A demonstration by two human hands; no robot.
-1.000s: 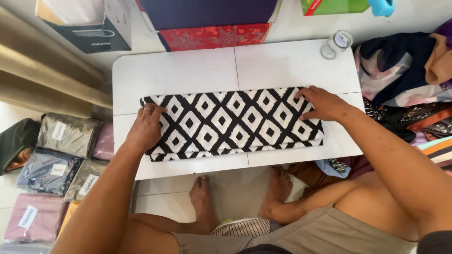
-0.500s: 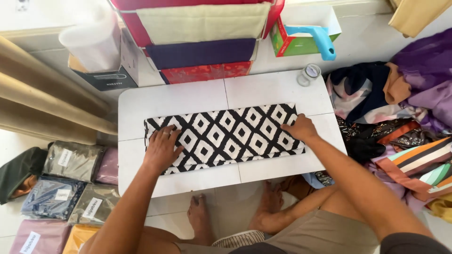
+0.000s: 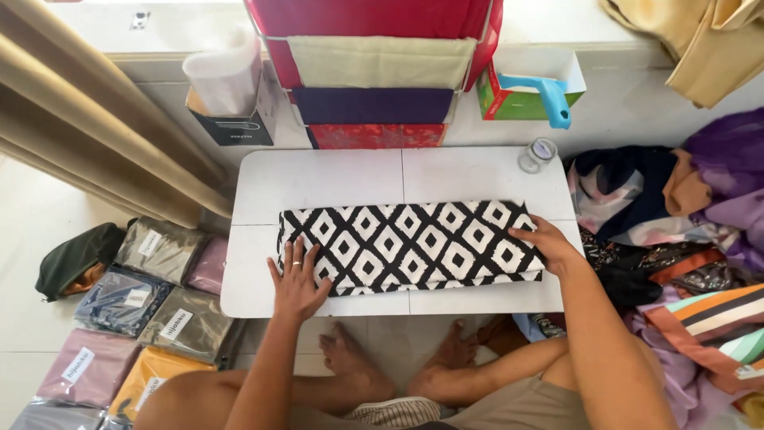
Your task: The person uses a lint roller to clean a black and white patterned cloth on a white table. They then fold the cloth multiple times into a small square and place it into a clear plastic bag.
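Seen from the head camera, I look straight down on a low white rectangular surface with a seam down its middle. Across its near half lies a long folded cloth printed with black-and-white diamonds, running left to right and reaching almost from edge to edge.

My left hand rests flat, fingers spread and open, on the cloth's lower left corner; a ring shows on one finger. The palm overlaps the cloth's near edge and the bare surface beside it. My right hand lies on the cloth's right end, fingers extended and pressing down on the fabric; it is open, with nothing gripped. Both forearms reach in from the bottom of the view, and my bare feet sit on the pale tiled floor below the surface's near edge.

At the far right corner of the surface stands a small clear glass jar. Beyond the surface, against the wall, hangs a stack of cloths in red, cream, dark purple and patterned red. Just right of them is a green box with a light blue handle; to their left is a dark box holding white bags. A beige curtain falls at the left. On the floor at left lie clear packets of folded fabric; at right, a loose heap of coloured cloths.
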